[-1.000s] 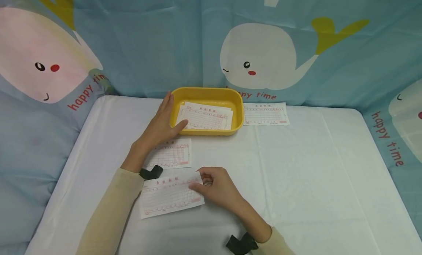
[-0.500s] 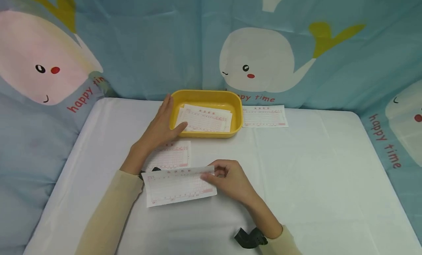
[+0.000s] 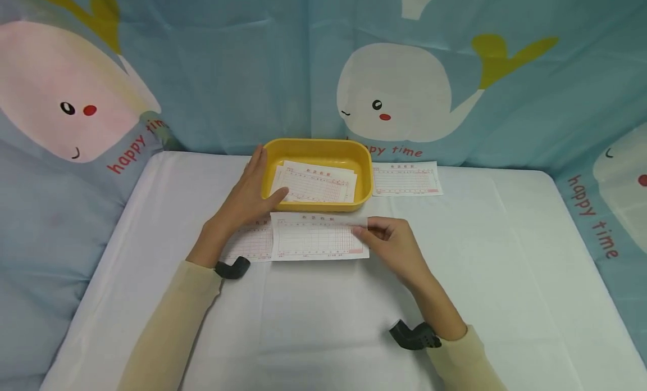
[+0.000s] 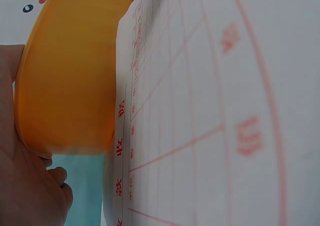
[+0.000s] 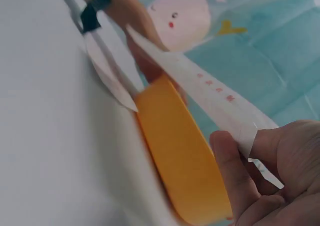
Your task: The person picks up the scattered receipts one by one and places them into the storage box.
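Note:
My left hand (image 3: 247, 189) holds the left end of a yellow plastic tray (image 3: 323, 207), its thumb over the front rim and its fingers along the outside. Inside the tray lie several printed receipt slips (image 3: 318, 183). With thumb and fingers, my right hand (image 3: 396, 242) pinches the right edge of another receipt slip (image 3: 318, 239), raised in front of the tray. That slip also shows edge-on in the right wrist view, above the yellow wall. Under my left wrist lies one more slip (image 3: 250, 245), partly covered by the held one.
A receipt slip (image 3: 406, 179) lies against the tray's right side. Behind the white-covered table (image 3: 485, 278) hangs a blue curtain (image 3: 227, 71) with printed whales. Each wrist bears a black camera mount (image 3: 414, 336).
My right hand has lifted its slip and carried it right and forward, up to the tray's front. My left hand has stayed on the tray.

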Demonstrator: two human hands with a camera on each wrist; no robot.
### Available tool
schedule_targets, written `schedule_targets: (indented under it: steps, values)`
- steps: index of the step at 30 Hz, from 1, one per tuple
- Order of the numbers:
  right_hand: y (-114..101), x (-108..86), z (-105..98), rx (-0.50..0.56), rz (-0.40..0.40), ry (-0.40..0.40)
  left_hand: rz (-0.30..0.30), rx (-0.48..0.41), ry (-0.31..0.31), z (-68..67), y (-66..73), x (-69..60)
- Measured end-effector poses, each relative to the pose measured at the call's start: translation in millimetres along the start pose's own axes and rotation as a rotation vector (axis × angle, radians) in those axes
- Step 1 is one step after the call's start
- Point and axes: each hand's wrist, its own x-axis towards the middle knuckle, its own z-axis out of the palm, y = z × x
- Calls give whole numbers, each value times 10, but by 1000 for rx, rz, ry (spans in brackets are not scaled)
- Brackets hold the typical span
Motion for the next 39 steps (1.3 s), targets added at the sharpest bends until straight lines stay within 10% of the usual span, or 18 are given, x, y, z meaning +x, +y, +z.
schedule_targets:
  steps: [39]
  values:
    - [-466, 1049, -272, -220, -63, 209, 15, 19, 8, 18, -25, 13]
